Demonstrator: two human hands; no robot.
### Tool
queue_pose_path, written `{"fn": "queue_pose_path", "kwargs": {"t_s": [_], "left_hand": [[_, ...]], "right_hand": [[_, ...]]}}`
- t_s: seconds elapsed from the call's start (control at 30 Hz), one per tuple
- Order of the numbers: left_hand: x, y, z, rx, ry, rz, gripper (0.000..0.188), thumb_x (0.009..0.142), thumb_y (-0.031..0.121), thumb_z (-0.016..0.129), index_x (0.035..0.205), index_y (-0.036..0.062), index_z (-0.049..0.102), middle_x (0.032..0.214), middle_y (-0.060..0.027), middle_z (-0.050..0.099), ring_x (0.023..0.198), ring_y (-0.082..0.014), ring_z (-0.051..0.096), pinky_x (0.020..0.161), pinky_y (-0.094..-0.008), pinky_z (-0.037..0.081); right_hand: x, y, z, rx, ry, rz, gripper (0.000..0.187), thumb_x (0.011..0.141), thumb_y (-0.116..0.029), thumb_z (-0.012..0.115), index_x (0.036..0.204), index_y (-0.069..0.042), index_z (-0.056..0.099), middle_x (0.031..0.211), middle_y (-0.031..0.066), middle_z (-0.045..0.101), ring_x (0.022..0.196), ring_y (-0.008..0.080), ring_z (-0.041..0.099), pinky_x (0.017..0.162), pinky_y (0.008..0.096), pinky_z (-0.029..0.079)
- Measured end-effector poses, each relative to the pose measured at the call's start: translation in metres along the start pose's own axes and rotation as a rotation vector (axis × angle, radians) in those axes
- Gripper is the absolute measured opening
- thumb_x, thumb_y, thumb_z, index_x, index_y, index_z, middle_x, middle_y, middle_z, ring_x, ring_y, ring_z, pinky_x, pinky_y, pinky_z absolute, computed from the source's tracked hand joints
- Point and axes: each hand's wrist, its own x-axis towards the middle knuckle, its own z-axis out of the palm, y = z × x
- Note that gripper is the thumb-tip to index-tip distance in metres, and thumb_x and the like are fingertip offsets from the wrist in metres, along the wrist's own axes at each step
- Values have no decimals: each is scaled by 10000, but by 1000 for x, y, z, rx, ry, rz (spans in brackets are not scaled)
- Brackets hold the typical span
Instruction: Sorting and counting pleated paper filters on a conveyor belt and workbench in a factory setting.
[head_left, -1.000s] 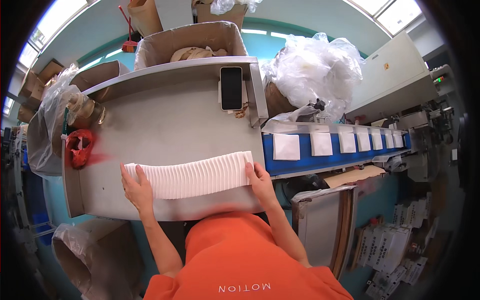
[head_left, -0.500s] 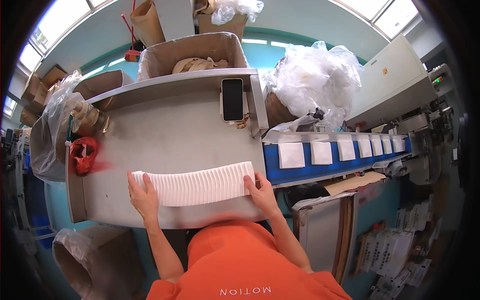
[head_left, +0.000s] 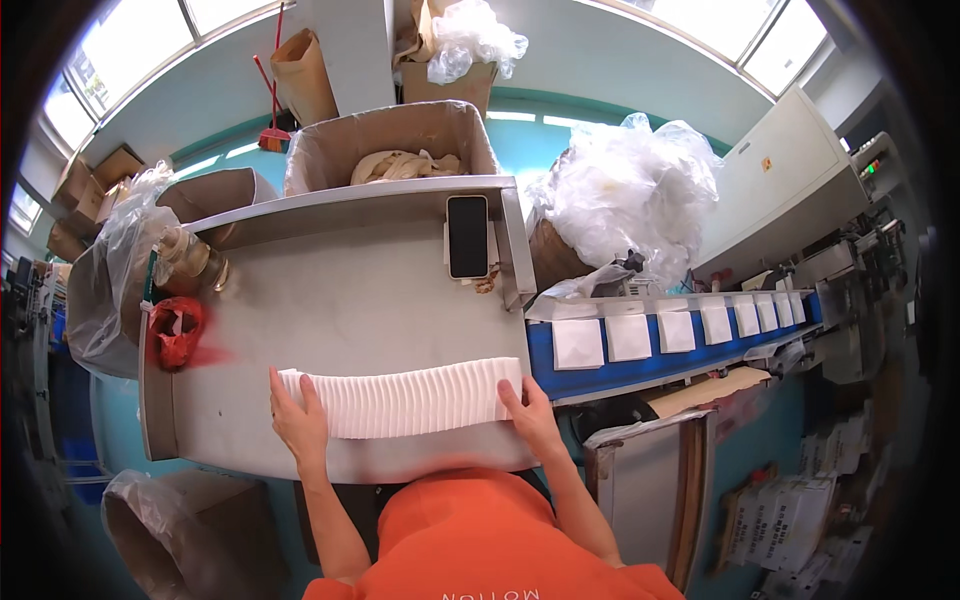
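A long row of white folded paper napkins [head_left: 410, 400], standing on edge and pressed side by side, lies across the near part of a metal table [head_left: 330, 285]. It bows slightly. My left hand [head_left: 302, 425] is closed around its left end, with the thumb on the near side. At the opposite end, my right hand [head_left: 534, 418] presses with its thumb and fingers, so the row is squeezed between both hands. The undersides of the fingers are hidden.
To the right, a blue conveyor belt [head_left: 640, 365] carries several white folded squares [head_left: 628, 337]. A phone [head_left: 467, 237] lies at the table's far right corner. A red plastic bag [head_left: 176, 332] and a clear jar [head_left: 190, 262] sit at the left. Behind stands a lined carton [head_left: 390, 122].
The whole view has shifted, so the table appears lower. The squares on the belt have moved slightly left, toward the table. Both hands keep their hold on the napkin row.
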Motion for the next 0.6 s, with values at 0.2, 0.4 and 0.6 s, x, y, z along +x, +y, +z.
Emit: {"fn": "queue_pose_path", "kwargs": {"t_s": [0.2,0.4,0.6], "left_hand": [[2,6,-6,40,-10,-47,546,932,310,511,1372,19,372,1301,-252,490,1184,-407,481,987,-442,385],[2,-2,-3,-51,-6,28,536,922,301,533,1347,1,405,1268,-264,511,1141,-418,512,958,-449,410],[-4,10,1,-28,1,106,556,915,302,545,1354,-1,388,1202,-259,544,1086,-422,535,922,-468,421]], "right_hand": [[1,21,-3,428,-126,124,335,942,-303,557,1181,-69,563,996,33,619,898,117,574,775,298,468],[1,29,-25,696,160,233,291,944,-239,551,1132,-17,531,1025,75,609,891,179,629,770,292,528],[-2,-1,5,-26,69,-53,451,911,-401,600,1098,9,570,814,22,595,733,84,524,664,233,435]]}}
